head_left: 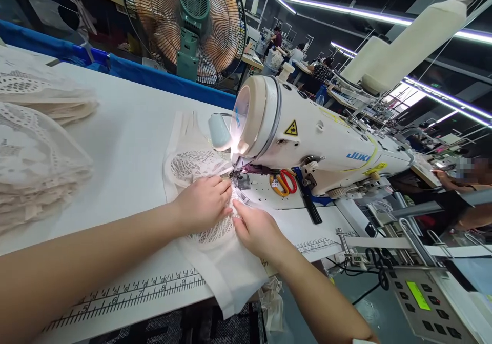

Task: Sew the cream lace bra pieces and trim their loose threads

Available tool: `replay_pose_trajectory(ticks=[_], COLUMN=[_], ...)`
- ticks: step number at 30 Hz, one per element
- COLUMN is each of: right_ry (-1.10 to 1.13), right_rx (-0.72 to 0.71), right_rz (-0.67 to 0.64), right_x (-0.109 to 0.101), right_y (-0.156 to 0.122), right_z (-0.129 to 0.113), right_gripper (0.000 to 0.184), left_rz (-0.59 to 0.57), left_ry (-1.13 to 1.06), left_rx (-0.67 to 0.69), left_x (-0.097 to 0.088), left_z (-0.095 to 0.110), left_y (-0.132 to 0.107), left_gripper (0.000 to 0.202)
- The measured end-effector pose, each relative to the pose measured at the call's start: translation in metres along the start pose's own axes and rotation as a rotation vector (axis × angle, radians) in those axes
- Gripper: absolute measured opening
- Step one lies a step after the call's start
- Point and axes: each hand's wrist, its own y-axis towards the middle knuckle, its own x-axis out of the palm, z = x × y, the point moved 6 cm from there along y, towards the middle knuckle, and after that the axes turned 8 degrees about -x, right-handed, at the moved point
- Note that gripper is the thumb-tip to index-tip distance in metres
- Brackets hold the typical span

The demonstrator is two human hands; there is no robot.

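A white lace bra (219,231) lies under the needle end of a white sewing machine (307,128), with its plain band hanging over the table's front edge. Just left of the presser foot (240,180), my left hand (205,200) presses on the lace, its fingers together and curled onto the fabric. My right hand (255,226) pinches the lace edge between thumb and fingers, a little nearer to me. The seam right at the needle is partly hidden by my left fingers. A lamp on the machine lights this spot.
Stacked lace pieces (34,154) lie on the left of the white table (126,128). Scissors with red and yellow handles (286,182) and a black-handled tool (312,208) rest under the machine arm. A large fan (188,26) stands behind; a control panel (418,295) is at right.
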Motion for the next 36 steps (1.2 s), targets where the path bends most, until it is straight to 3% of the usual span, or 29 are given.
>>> replay_pose_trajectory(ticks=[22, 28, 32, 36], right_ry=[0.010, -0.073, -0.164, -0.166], right_rx=[0.044, 0.069, 0.008, -0.061], right_rz=[-0.070, -0.038, -0.024, -0.076], right_x=[-0.001, -0.001, -0.003, 0.000], right_y=[0.011, 0.012, -0.003, -0.015], right_z=[0.008, 0.011, 0.012, 0.016], right_gripper=[0.048, 0.046, 0.041, 0.045], left_rz=[-0.049, -0.077, -0.032, -0.233], left_ry=[-0.029, -0.016, 0.005, -0.002], left_rx=[-0.006, -0.001, -0.092, -0.230], left_x=[0.000, -0.006, -0.013, -0.007], left_z=[-0.012, -0.016, -0.015, -0.020], left_y=[0.010, 0.012, -0.006, -0.021], left_gripper=[0.035, 0.031, 0.046, 0.076])
